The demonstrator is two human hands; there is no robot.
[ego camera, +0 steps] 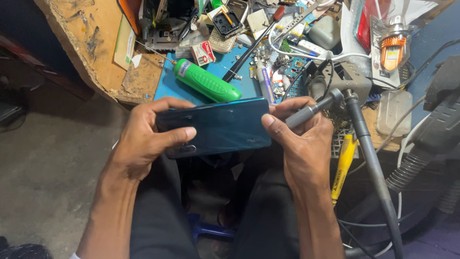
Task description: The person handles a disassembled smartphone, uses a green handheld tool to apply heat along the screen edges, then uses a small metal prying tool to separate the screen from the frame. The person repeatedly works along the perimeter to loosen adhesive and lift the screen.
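Note:
A dark blue-green smartphone is held back side up, in front of the workbench and above my lap. My left hand grips its left end, thumb lying across the back near the camera. My right hand pinches the phone's right edge with its thumb while also holding a grey hot-air handpiece. The handpiece's thick grey hose runs down to the lower right.
The cluttered workbench holds a green screwdriver on a blue mat, phone parts, tweezers, white cables and a metal stand. A yellow tool hangs at the bench edge. A corrugated hose lies right. Concrete floor is on the left.

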